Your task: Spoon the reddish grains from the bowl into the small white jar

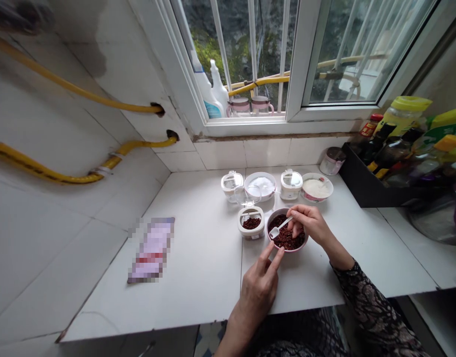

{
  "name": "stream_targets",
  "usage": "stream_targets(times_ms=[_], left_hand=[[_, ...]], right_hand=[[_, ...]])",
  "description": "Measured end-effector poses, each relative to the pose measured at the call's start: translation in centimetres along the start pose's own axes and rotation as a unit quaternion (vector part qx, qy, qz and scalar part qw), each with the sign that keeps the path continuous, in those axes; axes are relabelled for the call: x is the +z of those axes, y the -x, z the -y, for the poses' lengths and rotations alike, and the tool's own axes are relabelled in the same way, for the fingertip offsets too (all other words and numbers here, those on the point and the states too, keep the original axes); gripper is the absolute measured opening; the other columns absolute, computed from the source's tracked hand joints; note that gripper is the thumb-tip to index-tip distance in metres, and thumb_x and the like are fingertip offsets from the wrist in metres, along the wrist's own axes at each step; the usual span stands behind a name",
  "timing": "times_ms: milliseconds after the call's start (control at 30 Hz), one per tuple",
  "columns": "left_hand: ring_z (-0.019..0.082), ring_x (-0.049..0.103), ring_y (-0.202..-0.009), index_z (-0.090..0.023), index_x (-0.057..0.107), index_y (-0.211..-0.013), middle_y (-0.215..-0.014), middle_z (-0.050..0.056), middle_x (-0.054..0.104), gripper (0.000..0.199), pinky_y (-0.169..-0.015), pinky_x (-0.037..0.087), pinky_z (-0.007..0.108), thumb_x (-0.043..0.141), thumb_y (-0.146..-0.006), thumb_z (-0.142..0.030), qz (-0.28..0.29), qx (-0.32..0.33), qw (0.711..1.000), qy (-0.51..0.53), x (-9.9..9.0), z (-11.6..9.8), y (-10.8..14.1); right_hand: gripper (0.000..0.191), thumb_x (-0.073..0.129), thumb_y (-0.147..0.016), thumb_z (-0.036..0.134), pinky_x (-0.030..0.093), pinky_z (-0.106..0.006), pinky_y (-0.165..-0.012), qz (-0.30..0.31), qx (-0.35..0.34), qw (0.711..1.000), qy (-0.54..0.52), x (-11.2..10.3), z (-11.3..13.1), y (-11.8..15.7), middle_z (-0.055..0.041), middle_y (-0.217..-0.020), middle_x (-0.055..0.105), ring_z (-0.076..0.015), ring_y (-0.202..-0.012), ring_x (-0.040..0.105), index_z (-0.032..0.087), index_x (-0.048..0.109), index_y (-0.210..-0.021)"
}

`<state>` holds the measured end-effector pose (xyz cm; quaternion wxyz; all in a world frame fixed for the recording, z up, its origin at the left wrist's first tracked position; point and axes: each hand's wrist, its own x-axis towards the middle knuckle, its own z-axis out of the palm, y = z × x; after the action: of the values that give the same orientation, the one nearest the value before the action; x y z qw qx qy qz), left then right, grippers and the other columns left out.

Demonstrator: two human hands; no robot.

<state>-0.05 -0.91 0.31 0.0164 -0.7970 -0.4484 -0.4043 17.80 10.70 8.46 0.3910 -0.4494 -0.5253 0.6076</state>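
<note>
A small white spoon (279, 229) is pinched between the thumb and fingers of my right hand (306, 222), its scoop low over a bowl. That bowl (295, 250) holds dark red-brown dried bits that look like Sichuan peppercorns (285, 239). My left hand (260, 282) reaches in from the front, two fingers stretched out with their tips at the bowl's near rim. The other fingers are curled and partly hidden. Just left of the bowl stands a small seasoning jar (251, 233), its clear lid raised, with the same dark bits inside.
Behind are a bowl of white grains (260, 184), another bowl of pale powder (316, 188) and two lidded jars (232, 184), (291, 184). A black box of bottles (376, 186) stands right. A blurred purple packet (151, 250) lies left on the white counter (201, 277).
</note>
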Motion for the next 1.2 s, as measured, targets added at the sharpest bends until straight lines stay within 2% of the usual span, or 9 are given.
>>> stream_targets(times_ms=[233, 400, 500, 667, 733, 867, 967, 1100, 1200], left_hand=[[0.017, 0.070, -0.099, -0.020, 0.039, -0.152, -0.142, 0.018, 0.055, 0.066, -0.085, 0.060, 0.026, 0.040, -0.091, 0.003, 0.004, -0.001, 1.000, -0.005, 0.0, 0.0, 0.0], [0.016, 0.071, -0.098, -0.021, 0.037, -0.154, -0.142, 0.018, 0.055, 0.067, -0.086, 0.060, 0.026, 0.039, -0.092, 0.002, 0.004, 0.001, 1.000, -0.006, 0.0, 0.1, 0.1], [0.016, 0.070, -0.095, -0.022, 0.034, -0.156, -0.142, 0.018, 0.055, 0.068, -0.084, 0.060, 0.027, 0.039, -0.092, 0.002, 0.001, 0.004, 1.000, -0.005, 0.1, 0.1, 0.1], [0.015, 0.070, -0.090, -0.020, 0.035, -0.155, -0.141, 0.021, 0.055, 0.069, -0.081, 0.061, 0.028, 0.038, -0.090, 0.004, -0.006, 0.008, 1.000, 0.003, 0.2, 0.1, 0.1], [0.016, 0.070, -0.092, -0.020, 0.036, -0.154, -0.141, 0.019, 0.055, 0.069, -0.083, 0.060, 0.028, 0.038, -0.090, 0.004, -0.007, 0.007, 1.000, -0.003, 0.1, 0.0, 0.0], [0.016, 0.071, -0.098, -0.020, 0.037, -0.154, -0.142, 0.017, 0.056, 0.067, -0.086, 0.060, 0.026, 0.038, -0.090, 0.003, 0.001, 0.005, 1.000, -0.008, -0.1, -0.1, -0.1], [0.016, 0.071, -0.098, -0.020, 0.037, -0.153, -0.142, 0.017, 0.056, 0.067, -0.086, 0.060, 0.026, 0.039, -0.091, 0.002, 0.005, 0.001, 1.000, -0.007, -0.1, 0.0, -0.1], [0.016, 0.070, -0.098, -0.020, 0.039, -0.152, -0.141, 0.018, 0.056, 0.066, -0.084, 0.060, 0.026, 0.039, -0.091, 0.003, -0.001, 0.004, 1.000, -0.004, -0.1, 0.0, 0.0], [0.016, 0.070, -0.098, -0.020, 0.040, -0.151, -0.140, 0.018, 0.056, 0.065, -0.083, 0.060, 0.026, 0.039, -0.091, 0.004, -0.005, 0.003, 1.000, -0.001, 0.0, 0.0, -0.1]], right_hand=[[0.038, 0.071, -0.075, 0.054, 0.047, -0.022, -0.040, -0.017, -0.034, 0.999, 0.007, -0.4, 0.4, -0.3, -0.0014, -0.057, 0.069, -0.0128, -0.038, 0.060, 0.017, 0.061, -0.080], [0.038, 0.061, -0.088, 0.057, 0.056, -0.028, -0.054, -0.084, -0.143, 0.985, 0.044, 1.3, 0.6, 0.1, -0.0044, -0.071, 0.073, -0.0154, -0.050, 0.067, 0.020, 0.061, -0.092], [0.027, 0.049, -0.098, 0.046, 0.059, -0.033, -0.069, -0.090, -0.231, 0.959, 0.135, 2.7, 0.3, 0.6, -0.0055, -0.079, 0.075, -0.0176, -0.065, 0.071, 0.022, 0.063, -0.100], [0.023, 0.045, -0.099, 0.031, 0.056, -0.036, -0.075, 0.006, -0.360, 0.884, 0.298, 3.5, -0.3, 1.0, -0.0092, -0.088, 0.076, -0.0215, -0.078, 0.071, 0.022, 0.067, -0.098], [0.023, 0.044, -0.099, 0.030, 0.055, -0.034, -0.071, -0.018, -0.353, 0.889, 0.290, 3.0, -0.1, 1.1, -0.0079, -0.085, 0.075, -0.0198, -0.072, 0.070, 0.022, 0.066, -0.099], [0.021, 0.047, -0.099, 0.034, 0.053, -0.030, -0.060, -0.085, -0.263, 0.931, 0.239, 1.2, 0.5, 1.1, -0.0028, -0.070, 0.069, -0.0166, -0.056, 0.063, 0.022, 0.063, -0.093], [0.021, 0.050, -0.096, 0.035, 0.046, -0.027, -0.049, -0.059, -0.211, 0.944, 0.248, 0.2, 0.6, 0.9, -0.0005, -0.062, 0.064, -0.0148, -0.047, 0.056, 0.022, 0.061, -0.084], [0.021, 0.051, -0.094, 0.031, 0.042, -0.026, -0.048, -0.015, -0.181, 0.940, 0.287, 0.1, 0.3, 0.6, 0.0007, -0.057, 0.062, -0.0149, -0.047, 0.054, 0.023, 0.060, -0.077], [0.019, 0.050, -0.093, 0.028, 0.042, -0.025, -0.047, -0.011, -0.164, 0.951, 0.262, 0.4, 0.1, 0.5, 0.0013, -0.057, 0.063, -0.0140, -0.045, 0.053, 0.023, 0.060, -0.078]])
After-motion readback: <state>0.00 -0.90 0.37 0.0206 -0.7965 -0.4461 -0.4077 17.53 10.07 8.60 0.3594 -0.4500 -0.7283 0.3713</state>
